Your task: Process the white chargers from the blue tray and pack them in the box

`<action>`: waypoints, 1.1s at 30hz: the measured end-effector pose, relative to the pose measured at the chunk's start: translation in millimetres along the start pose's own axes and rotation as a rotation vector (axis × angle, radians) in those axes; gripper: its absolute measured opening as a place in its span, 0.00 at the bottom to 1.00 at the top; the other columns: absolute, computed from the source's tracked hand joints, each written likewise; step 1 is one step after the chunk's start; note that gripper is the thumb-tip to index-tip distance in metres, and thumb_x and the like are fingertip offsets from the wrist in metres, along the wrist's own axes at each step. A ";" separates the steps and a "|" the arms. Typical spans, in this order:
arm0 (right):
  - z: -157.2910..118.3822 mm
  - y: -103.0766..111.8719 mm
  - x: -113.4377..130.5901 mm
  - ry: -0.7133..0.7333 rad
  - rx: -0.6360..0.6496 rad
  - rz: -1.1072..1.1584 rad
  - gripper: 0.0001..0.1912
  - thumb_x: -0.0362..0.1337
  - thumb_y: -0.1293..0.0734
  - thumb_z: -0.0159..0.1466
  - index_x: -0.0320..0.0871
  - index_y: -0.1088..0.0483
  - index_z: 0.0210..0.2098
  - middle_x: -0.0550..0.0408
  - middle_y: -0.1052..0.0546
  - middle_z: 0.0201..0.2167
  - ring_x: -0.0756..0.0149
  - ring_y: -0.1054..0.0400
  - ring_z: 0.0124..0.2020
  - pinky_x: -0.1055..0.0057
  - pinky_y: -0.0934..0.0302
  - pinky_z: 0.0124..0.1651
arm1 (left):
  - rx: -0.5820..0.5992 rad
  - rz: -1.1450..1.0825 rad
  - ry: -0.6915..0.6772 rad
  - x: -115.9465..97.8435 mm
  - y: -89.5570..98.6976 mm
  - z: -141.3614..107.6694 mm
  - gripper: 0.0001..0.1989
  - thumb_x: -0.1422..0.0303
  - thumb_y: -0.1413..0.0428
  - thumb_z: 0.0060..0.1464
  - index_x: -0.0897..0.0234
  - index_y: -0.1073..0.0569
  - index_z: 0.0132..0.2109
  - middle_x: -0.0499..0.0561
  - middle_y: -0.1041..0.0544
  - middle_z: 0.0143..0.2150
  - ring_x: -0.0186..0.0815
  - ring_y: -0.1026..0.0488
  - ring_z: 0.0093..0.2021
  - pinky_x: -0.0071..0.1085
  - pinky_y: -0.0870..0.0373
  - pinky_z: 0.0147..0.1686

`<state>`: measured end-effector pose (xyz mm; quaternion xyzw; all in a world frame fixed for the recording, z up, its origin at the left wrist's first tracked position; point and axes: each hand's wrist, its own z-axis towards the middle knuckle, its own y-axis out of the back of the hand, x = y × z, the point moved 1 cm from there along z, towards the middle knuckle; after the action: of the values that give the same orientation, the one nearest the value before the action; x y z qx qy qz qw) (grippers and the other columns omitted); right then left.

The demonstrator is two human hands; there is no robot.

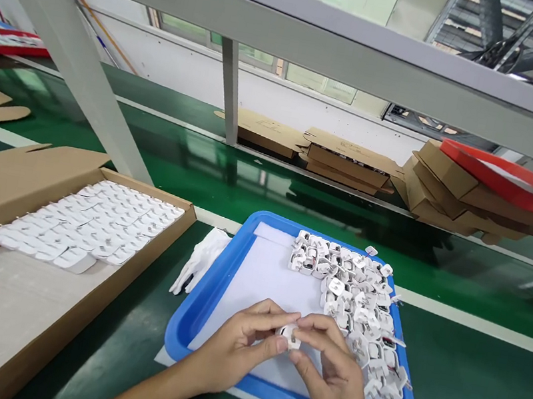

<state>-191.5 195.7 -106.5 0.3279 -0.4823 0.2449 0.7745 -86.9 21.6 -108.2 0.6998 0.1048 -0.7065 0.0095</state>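
Above the near part of a blue tray [183, 328], my left hand [238, 347] and my right hand [339, 379] meet at the fingertips. Between them is a small white charger plug [292, 337], pinched from both sides; the fingers cover part of it. Many similar white charger plugs [364, 313], some with loose-looking caps and wires showing, crowd the right side and far right corner of the tray. White lining [244, 277] shows on the tray's left side.
To the left, an open cardboard box [156, 259] holds rows of white plug parts [96, 220] with metal pins. White gloves [201, 260] lie between box and tray. Behind stand a grey metal frame [233, 93], cardboard boxes [348, 162] and a red tray [507, 180].
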 end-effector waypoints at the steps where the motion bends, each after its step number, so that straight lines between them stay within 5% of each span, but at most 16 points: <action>1: 0.5 0.2 -0.2 -0.052 0.001 0.039 0.15 0.35 0.29 0.70 0.55 0.22 0.55 0.48 0.24 0.51 0.57 0.26 0.55 0.62 0.26 0.57 | -0.009 -0.047 0.016 -1.6 -0.5 -0.2 0.21 0.59 0.38 0.64 0.54 0.22 0.62 0.56 0.24 0.47 0.44 0.25 0.50 0.39 0.27 0.53; 8: 1.7 -0.4 -0.8 -0.296 -0.008 0.195 0.18 0.43 0.27 0.68 0.51 0.23 0.57 0.50 0.22 0.55 0.56 0.25 0.58 0.59 0.29 0.64 | 0.001 -0.037 -0.031 -2.3 -3.1 -5.9 0.18 0.64 0.43 0.69 0.51 0.23 0.63 0.58 0.27 0.58 0.46 0.27 0.58 0.36 0.26 0.54; 12: -3.1 -2.8 -2.4 -0.278 0.044 0.111 0.20 0.42 0.29 0.70 0.53 0.25 0.60 0.50 0.21 0.59 0.55 0.26 0.61 0.57 0.30 0.65 | 0.026 0.013 -0.079 1.5 -1.0 -9.0 0.18 0.65 0.45 0.70 0.48 0.23 0.63 0.59 0.30 0.58 0.45 0.27 0.57 0.34 0.24 0.50; 18: -12.1 -2.6 -8.9 -0.207 0.058 -0.048 0.22 0.38 0.32 0.73 0.55 0.29 0.66 0.50 0.24 0.64 0.53 0.30 0.65 0.56 0.31 0.66 | 0.017 0.086 -0.131 0.8 0.4 -8.3 0.19 0.69 0.44 0.69 0.45 0.23 0.63 0.57 0.30 0.58 0.44 0.29 0.61 0.37 0.29 0.60; 33: -7.3 -4.0 -6.4 -0.196 0.117 0.082 0.23 0.38 0.34 0.74 0.53 0.31 0.67 0.49 0.26 0.64 0.56 0.28 0.63 0.58 0.30 0.65 | 0.039 0.156 -0.182 -0.6 4.8 -9.5 0.21 0.72 0.43 0.68 0.46 0.23 0.63 0.57 0.28 0.58 0.43 0.27 0.59 0.34 0.25 0.56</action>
<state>-187.1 198.1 -115.7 0.3749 -0.5535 0.2711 0.6925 -76.8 18.3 -108.2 0.6387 0.0350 -0.7663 0.0601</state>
